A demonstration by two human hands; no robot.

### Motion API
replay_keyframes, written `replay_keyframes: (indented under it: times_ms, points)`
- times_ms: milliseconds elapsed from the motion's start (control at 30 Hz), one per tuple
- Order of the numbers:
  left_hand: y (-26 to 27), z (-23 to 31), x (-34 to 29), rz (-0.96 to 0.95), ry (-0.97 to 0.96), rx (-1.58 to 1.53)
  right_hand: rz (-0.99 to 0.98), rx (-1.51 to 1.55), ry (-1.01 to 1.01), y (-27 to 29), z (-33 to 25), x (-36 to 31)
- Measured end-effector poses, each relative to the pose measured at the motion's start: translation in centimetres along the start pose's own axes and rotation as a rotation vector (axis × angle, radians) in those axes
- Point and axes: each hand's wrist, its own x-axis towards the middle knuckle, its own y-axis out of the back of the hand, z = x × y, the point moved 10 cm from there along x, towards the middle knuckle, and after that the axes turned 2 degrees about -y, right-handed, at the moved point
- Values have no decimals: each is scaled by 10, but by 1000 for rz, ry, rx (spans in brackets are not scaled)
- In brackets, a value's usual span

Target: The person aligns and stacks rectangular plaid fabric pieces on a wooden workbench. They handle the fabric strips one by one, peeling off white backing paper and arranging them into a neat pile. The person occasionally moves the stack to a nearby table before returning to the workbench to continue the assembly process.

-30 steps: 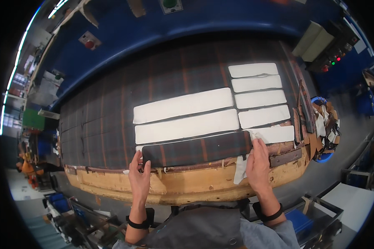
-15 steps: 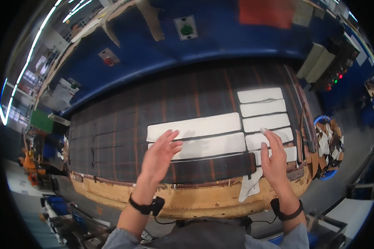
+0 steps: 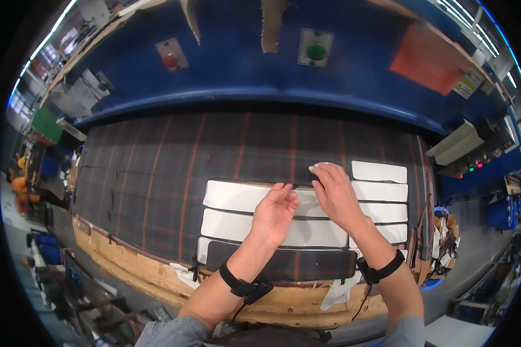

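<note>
Plaid dark cloth (image 3: 173, 156) with orange lines covers the table, with long white panels lying on it. At the far edge of the farthest long white panel (image 3: 231, 196), my left hand (image 3: 275, 214) has its fingers loosely bent and a little apart. My right hand (image 3: 337, 196) is just to its right, thumb and fingers spread above the dark cloth; nothing plainly shows in either hand. Another long white panel (image 3: 226, 225) lies nearer me. In front is a plaid strip (image 3: 272, 263) with rounded corners. My right forearm and hand partly cover the short white panels (image 3: 382, 191) at right.
A blue machine wall (image 3: 237, 75) with a red button (image 3: 169, 60) and a green button (image 3: 316, 52) rises behind the table. The worn wooden edge (image 3: 289, 306) runs along the front. At right stand a control box (image 3: 474, 144) and a bin of scraps (image 3: 443, 237).
My hands have moved closer together, to the far edge of the long white panels; my right hand has come left off the short panels. My view has also turned.
</note>
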Motion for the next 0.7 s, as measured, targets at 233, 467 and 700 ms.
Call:
replay_keyframes:
  times_ms: [233, 467, 700]
  points:
    - [8, 0, 11, -61, 11, -10, -140, -25, 21, -21, 4, 25]
    - [-3, 6, 11, -109, -9, 62, -97, 10, 59, -16, 8, 35]
    - [-8, 11, -10, -40, 63, 358, -98, 85, 17, -14, 17, 45]
